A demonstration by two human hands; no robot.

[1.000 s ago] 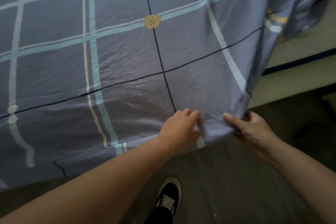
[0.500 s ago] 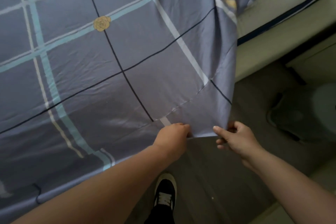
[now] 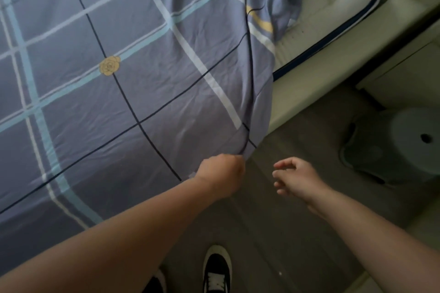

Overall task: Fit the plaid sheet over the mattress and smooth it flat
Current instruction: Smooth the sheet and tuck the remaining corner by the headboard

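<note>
We are in the fitting step. The grey-blue plaid fabric sheet [image 3: 142,78] lies spread over most of the bed, ahead and to the left of both hands. Its far part is bunched up ahead of the right hand, and the corner of the white padded mattress with dark-blue piping [image 3: 338,0] is bare there. Smoothing is not yet due.

Our left hand [image 3: 221,175] is curled into a fist on the hanging hem of the sheet, at the side edge of the bed. Our right hand [image 3: 296,179] hangs just to the right of it, apart from the cloth, fingers loosely spread and holding nothing.

Next move, in our judgement: the right hand takes the free edge of the sheet ahead of it. Both hands then carry the cloth forward and to the right until it covers the bare corner. The bunched fold likely needs opening first.

Edges: the free side edge of the sheet runs forward from the left hand to the bunch. The cream padded bed frame [image 3: 321,71] runs ahead of the right hand.

Room: the dark grey floor [image 3: 285,233] beneath both hands gives space to step. A pale round stool-like object [image 3: 414,143] stands to the right of the right hand and may limit a sidestep.
</note>
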